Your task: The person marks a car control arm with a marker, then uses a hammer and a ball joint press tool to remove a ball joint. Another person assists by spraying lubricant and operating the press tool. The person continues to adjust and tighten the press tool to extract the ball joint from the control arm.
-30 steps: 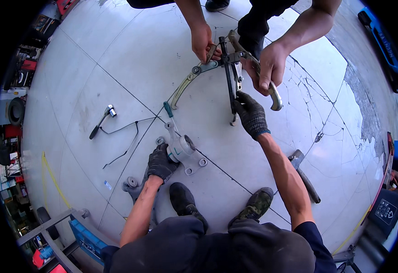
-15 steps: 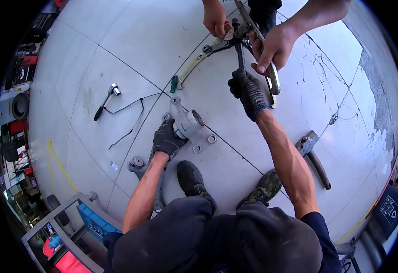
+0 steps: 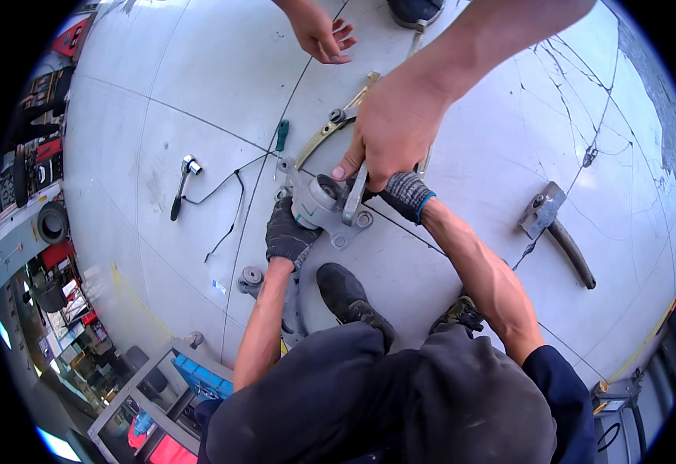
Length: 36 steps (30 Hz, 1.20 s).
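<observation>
My left hand, in a dark glove, is closed on the side of a grey cast steering knuckle with a round bore, resting on the floor. My gloved right hand is at the bore's right, on a jaw puller with long brass-coloured legs. Its fingers are mostly hidden behind a co-worker's hand, which grasps one puller leg that reaches down beside the knuckle. The co-worker's other hand hovers farther off, fingers spread, holding nothing.
A ratchet, a thin bent black rod and a green-handled screwdriver lie on the left. On the right is a hammer. A second cast part lies by my left forearm, near a grey cart.
The puller has come down toward me to the knuckle, with my right hand and the co-worker's hand on it. The co-worker's other hand has let go. My left hand keeps its hold.
</observation>
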Each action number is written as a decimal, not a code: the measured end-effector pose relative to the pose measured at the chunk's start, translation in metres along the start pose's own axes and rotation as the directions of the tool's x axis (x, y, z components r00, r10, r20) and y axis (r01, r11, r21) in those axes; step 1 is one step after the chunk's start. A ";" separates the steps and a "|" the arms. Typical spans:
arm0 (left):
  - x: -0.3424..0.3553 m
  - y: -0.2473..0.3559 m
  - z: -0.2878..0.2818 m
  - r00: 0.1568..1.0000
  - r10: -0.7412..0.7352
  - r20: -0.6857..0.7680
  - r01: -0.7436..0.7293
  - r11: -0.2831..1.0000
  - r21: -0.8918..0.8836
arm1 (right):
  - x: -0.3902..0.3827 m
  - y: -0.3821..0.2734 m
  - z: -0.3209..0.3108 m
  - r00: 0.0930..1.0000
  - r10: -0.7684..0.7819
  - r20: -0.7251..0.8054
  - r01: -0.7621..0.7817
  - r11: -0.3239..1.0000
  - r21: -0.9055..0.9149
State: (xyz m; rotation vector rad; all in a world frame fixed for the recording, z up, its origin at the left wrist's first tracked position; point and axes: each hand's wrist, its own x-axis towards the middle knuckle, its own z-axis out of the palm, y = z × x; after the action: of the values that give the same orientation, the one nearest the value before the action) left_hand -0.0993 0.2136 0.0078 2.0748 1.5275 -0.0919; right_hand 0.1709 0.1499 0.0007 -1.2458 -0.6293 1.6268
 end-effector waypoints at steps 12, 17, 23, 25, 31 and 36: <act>0.000 -0.019 0.004 1.000 -0.017 -0.003 0.017 0.998 -0.061 | 0.030 0.021 0.019 0.955 -0.035 -0.293 0.083 0.984 0.156; -0.005 0.001 -0.003 0.998 -0.033 -0.052 0.035 0.999 0.031 | 0.028 0.044 0.044 0.943 0.033 -0.332 0.070 0.953 0.295; 0.015 0.017 0.009 0.999 0.006 -0.053 -0.001 0.996 0.089 | 0.033 0.081 0.018 0.916 -0.042 -0.400 0.029 0.999 -0.037; 0.001 0.011 -0.006 0.997 -0.056 -0.061 0.065 0.987 0.148 | 0.027 0.048 0.032 0.956 -0.033 -0.291 0.009 0.996 -0.084; -0.003 0.007 -0.015 0.993 -0.106 0.044 0.094 0.973 0.209 | -0.016 0.006 -0.018 0.932 -0.333 0.141 0.330 0.622 -0.710; -0.065 -0.012 -0.041 0.920 0.003 -0.392 -0.007 1.000 -0.010 | -0.035 -0.045 -0.082 0.882 -0.188 0.432 0.423 -0.085 -0.902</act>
State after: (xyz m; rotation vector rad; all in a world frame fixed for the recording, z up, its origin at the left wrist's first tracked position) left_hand -0.1437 0.1789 0.0614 2.1793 1.7440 0.3562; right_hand 0.2645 0.1249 0.0249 -1.6704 -2.3621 0.5944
